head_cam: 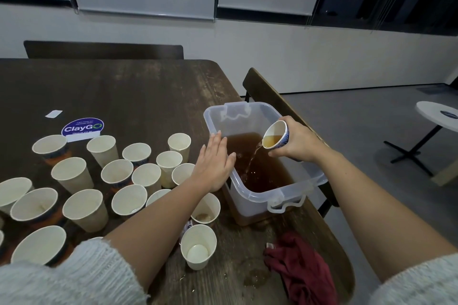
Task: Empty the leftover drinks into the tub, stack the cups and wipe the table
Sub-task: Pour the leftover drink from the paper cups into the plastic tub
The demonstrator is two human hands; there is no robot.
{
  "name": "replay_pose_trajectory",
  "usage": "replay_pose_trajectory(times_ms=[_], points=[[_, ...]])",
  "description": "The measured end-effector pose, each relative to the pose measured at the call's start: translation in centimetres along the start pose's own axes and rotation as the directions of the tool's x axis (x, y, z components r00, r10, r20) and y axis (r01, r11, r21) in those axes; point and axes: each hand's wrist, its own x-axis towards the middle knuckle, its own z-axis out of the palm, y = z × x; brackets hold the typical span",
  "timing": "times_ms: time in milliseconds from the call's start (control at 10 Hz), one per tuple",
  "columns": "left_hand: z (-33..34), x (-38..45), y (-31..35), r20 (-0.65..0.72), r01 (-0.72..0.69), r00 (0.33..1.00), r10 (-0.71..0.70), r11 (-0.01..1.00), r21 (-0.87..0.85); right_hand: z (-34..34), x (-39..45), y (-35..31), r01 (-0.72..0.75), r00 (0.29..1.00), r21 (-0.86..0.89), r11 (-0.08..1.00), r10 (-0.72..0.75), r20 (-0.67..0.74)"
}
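Observation:
My right hand point(300, 142) grips a paper cup point(275, 135) tilted over the clear plastic tub point(250, 195). Brown drink streams from the cup into the brown liquid point(257, 173) inside the tub. With straight fingers, my left hand point(215, 162) lies flat on the tub's left rim. Several white paper cups point(85, 208) stand upright on the dark wooden table point(124, 86), to the left of the tub. One cup point(205, 207) near the tub holds brown dregs. Another cup point(198, 245) stands nearer to me.
A dark red cloth point(301, 270) lies crumpled at the table's near right corner, beside small wet spots. A ClayGO sticker point(82, 127) sits behind the cups. A bench point(280, 106) runs along the table's right side. A white round table point(438, 112) stands far right.

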Motion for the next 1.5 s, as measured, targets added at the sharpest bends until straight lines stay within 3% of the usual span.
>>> replay_pose_trajectory(times_ms=[1500], points=[[0.0, 0.0, -0.1, 0.008, -0.006, 1.000, 0.006, 1.000, -0.019, -0.4, 1.2, -0.2, 0.058, 0.997, -0.165, 0.985, -0.064, -0.031]])
